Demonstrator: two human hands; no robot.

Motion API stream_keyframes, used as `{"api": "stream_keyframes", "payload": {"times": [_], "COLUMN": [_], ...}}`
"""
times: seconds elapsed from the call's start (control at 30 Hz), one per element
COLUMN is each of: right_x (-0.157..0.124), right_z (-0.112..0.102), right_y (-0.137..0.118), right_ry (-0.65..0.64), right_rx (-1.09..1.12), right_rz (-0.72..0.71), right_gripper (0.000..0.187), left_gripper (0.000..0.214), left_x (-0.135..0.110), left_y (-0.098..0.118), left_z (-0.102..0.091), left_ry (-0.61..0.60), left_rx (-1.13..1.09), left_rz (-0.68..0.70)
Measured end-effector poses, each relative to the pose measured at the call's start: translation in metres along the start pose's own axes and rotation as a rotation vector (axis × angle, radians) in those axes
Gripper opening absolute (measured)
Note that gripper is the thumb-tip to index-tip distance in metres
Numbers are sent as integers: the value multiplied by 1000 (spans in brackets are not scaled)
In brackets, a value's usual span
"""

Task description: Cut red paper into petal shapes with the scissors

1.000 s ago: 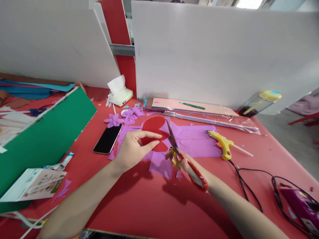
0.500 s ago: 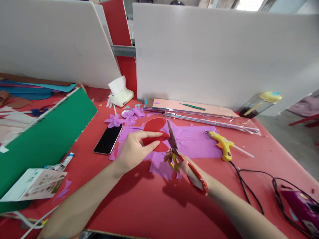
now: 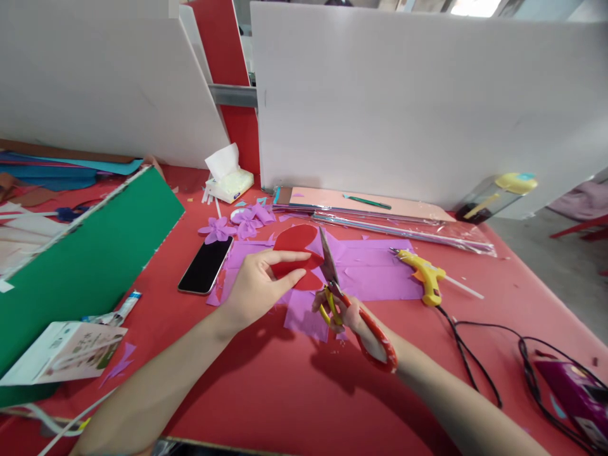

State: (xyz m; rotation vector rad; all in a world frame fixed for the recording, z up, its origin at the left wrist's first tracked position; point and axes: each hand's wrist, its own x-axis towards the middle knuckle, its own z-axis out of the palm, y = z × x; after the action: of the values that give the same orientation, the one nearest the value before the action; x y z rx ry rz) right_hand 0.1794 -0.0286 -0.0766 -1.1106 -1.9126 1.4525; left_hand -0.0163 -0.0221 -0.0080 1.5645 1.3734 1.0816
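My left hand [image 3: 259,285] pinches a rounded piece of red paper [image 3: 297,242] between thumb and fingers, holding it just above the table. My right hand [image 3: 354,316] grips red-and-yellow scissors [image 3: 349,304] by the handles. Their blades point away from me and meet the right edge of the red paper. Beneath both hands lie purple paper sheets [image 3: 365,269] on the red table [image 3: 285,392].
A black phone [image 3: 205,265] lies left of my left hand, with purple paper flowers [image 3: 237,223] and a tissue pack [image 3: 228,180] beyond. A yellow glue gun [image 3: 425,273] with black cable sits right. A green board [image 3: 80,266], white dividers [image 3: 418,101] and wrapped paper sheets [image 3: 380,212] surround the area.
The scissors and my right hand have shifted slightly left and closer to the red paper; the blades have closed a little along its edge. My left hand has stayed almost still.
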Motion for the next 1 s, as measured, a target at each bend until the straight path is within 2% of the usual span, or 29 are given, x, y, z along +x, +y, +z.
{"api": "stream_keyframes", "payload": {"times": [0.23,0.43,0.87,1.0], "right_x": [-3,-7,-6,-6], "right_z": [-1,-4,-10,-16], "right_y": [3,-3,-9,-9], "right_ry": [-19,-43,-37,-71], "right_rx": [12,15,21,3], "right_rz": [-62,-86,-30,-58], "right_gripper": [40,55,65,59], "left_gripper": [23,23,22,23], "left_x": [0,0,2,3], "left_y": [-4,-5,2,1], "left_z": [0,-1,-8,-10], "left_ry": [9,9,21,-6], "left_rx": [16,28,65,110], "left_rz": [11,25,44,7]}}
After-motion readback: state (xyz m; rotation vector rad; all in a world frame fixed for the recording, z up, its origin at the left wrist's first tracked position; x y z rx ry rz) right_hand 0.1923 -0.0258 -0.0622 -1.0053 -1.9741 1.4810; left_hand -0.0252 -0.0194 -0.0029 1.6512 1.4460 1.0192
